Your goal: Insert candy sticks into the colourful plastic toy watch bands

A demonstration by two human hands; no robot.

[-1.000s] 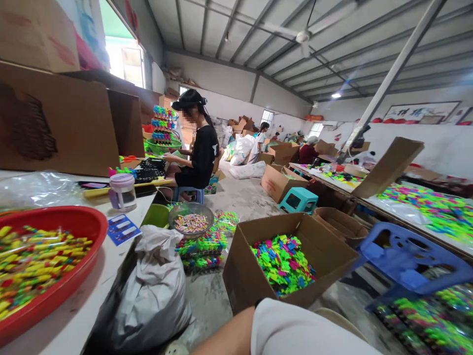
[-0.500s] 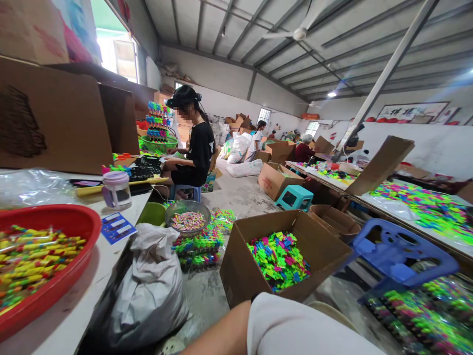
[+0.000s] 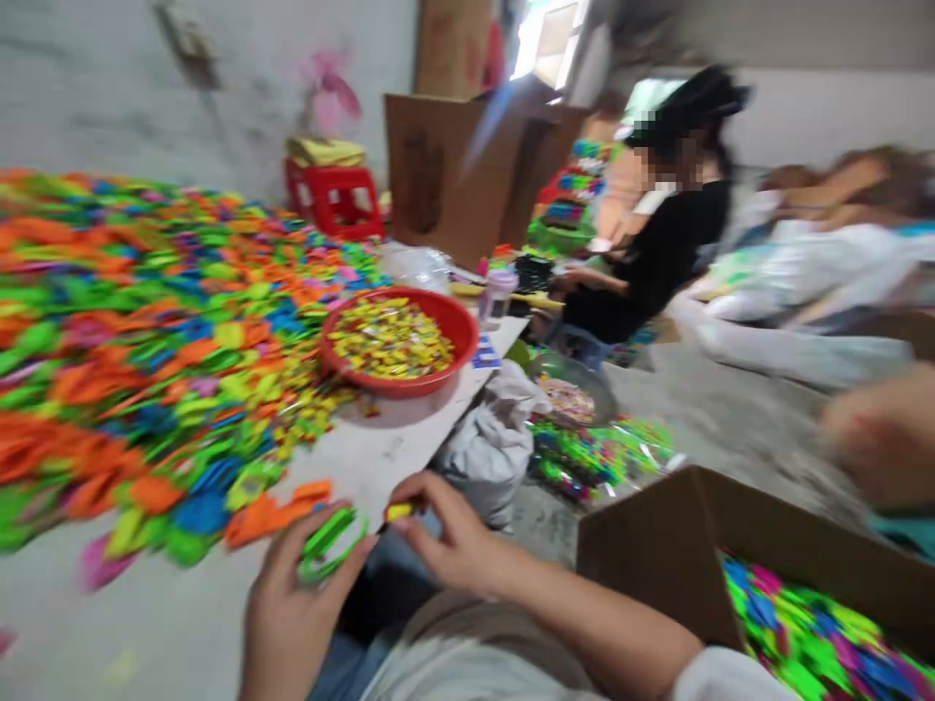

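My left hand [image 3: 288,599] is closed around a green plastic piece [image 3: 328,541] at the near edge of the white table [image 3: 380,453]. Beside it, my right hand [image 3: 445,535] pinches a small yellow piece [image 3: 400,509] between thumb and fingers. Both hands sit close together above my lap. The picture is smeared by motion. A large heap of colourful plastic pieces [image 3: 138,321] covers the table to the left of my hands.
A red basin [image 3: 445,326] of yellow wrapped pieces sits on the table's far part. A grey bag [image 3: 493,443] and a metal bowl [image 3: 574,389] lie on the floor. A cardboard box [image 3: 701,545] of bright pieces stands at right. A person in black [image 3: 657,253] sits beyond.
The view has swung left and down from the room to the table. Both my hands have come into view holding pieces; earlier only my right arm showed.
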